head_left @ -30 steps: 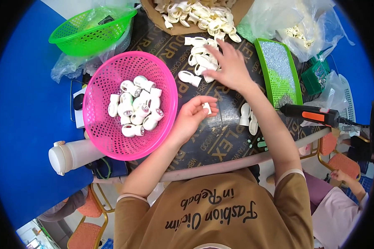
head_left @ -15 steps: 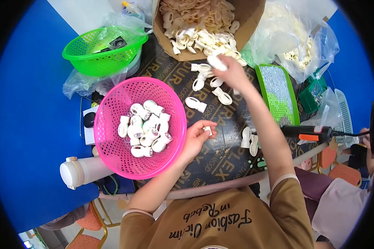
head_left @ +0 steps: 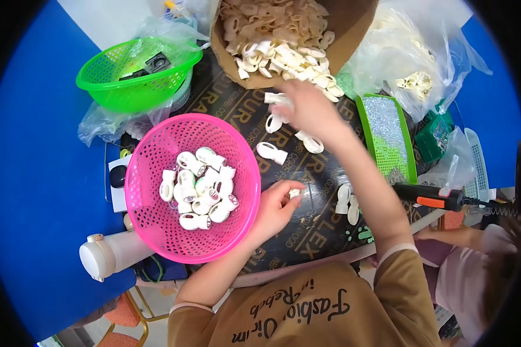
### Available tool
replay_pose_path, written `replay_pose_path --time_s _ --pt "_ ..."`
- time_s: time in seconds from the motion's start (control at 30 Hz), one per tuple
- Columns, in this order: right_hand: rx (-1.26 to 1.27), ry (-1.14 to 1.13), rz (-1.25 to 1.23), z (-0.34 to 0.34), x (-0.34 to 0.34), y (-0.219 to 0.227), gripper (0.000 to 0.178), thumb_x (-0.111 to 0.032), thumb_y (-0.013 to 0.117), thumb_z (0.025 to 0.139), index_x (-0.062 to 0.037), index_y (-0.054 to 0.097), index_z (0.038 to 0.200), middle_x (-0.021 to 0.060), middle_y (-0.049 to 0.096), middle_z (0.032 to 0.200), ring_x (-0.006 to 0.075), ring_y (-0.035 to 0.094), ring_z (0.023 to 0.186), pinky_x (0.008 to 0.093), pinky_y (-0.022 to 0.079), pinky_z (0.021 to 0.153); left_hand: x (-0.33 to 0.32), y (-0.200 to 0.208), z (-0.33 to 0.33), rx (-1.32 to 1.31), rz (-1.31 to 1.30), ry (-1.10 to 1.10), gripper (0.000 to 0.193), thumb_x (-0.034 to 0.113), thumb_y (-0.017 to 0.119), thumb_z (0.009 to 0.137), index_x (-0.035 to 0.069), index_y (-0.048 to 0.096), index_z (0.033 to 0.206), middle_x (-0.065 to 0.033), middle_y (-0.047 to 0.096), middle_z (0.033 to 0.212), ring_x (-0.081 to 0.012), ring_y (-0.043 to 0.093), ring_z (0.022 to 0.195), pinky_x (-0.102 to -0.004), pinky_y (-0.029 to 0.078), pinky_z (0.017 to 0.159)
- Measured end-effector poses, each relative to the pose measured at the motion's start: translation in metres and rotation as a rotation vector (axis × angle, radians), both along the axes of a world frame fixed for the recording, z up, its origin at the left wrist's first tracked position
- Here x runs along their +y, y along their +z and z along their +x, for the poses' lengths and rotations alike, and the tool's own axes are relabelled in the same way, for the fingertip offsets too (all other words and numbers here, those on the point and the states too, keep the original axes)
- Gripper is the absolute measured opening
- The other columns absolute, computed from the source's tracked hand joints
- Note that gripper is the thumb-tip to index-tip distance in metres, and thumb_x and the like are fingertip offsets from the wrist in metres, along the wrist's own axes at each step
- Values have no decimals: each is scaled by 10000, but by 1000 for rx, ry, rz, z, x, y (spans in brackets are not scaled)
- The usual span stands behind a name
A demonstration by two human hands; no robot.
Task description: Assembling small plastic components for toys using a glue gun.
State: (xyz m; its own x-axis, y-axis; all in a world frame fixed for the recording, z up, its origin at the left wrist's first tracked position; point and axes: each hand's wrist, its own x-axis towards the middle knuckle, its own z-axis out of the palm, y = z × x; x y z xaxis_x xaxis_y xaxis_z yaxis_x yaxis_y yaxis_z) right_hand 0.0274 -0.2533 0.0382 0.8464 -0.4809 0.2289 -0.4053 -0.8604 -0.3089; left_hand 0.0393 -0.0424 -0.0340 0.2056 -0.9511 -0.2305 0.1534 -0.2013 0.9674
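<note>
My left hand (head_left: 276, 209) rests just right of the pink basket (head_left: 192, 124), thumb and fingers closed on a small white plastic piece (head_left: 294, 193). My right hand (head_left: 309, 110) reaches to the loose white plastic shells in front of the cardboard box (head_left: 353, 34). Its fingers are smeared by motion, and a white shell (head_left: 276, 98) lies at or under the fingertips; whether it is gripped is unclear. Nearby lie another white shell with an oval opening (head_left: 272, 152) and one (head_left: 310, 142) below my right wrist. Several assembled white shells (head_left: 191, 163) lie inside the basket.
A green basket (head_left: 136, 95) stands far left, a white bottle (head_left: 113, 254) near left. On the right are a green tray (head_left: 411, 156) of small shiny parts, a black-and-orange electric screwdriver (head_left: 428, 196) and clear plastic bags (head_left: 388, 63). Two shells (head_left: 353, 209) lie near the front edge.
My right hand has shifted left over the loose shells; the white oval piece at its fingers before is no longer distinguishable. My left hand keeps its small piece and has turned slightly.
</note>
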Motion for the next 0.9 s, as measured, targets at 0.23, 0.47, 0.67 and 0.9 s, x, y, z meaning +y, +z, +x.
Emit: replay_pose_path --time_s 0.23,0.47,0.67,0.9 --pt "81 50 -116 -4 11 -49 545 -501 666 728 -154 611 1145 176 471 1262 359 454 1101 474 395 914 1 0 -4 -200 -105 15 212 -53 545 850 1 588 1050 -60 532 961 -106 591 795 -221 494 680" --pt "9 -9 146 -21 6 -44 405 -329 788 603 -92 682 914 233 537 1150 403 463 1075 423 422 903 -2 -4 -5 -121 -163 47 183 -53 548 854 2 589 1024 -60 546 947 -97 595 712 -209 471 609" --pt "-196 -24 125 23 -33 28 517 -500 759 607 -69 676 878 149 623 862 307 601 869 399 472 801 -1 -4 -6 -127 -131 68 196 -50 561 847 -9 593 1036 -49 542 953 -89 594 752 -199 476 658" --pt "-353 -123 -40 33 -74 48 408 -393 611 815 -7 635 943 185 638 924 341 587 895 407 481 813 -2 -8 -3 -37 -125 76 212 -45 555 853 -12 590 1059 -61 548 936 -94 594 748 -199 479 665"
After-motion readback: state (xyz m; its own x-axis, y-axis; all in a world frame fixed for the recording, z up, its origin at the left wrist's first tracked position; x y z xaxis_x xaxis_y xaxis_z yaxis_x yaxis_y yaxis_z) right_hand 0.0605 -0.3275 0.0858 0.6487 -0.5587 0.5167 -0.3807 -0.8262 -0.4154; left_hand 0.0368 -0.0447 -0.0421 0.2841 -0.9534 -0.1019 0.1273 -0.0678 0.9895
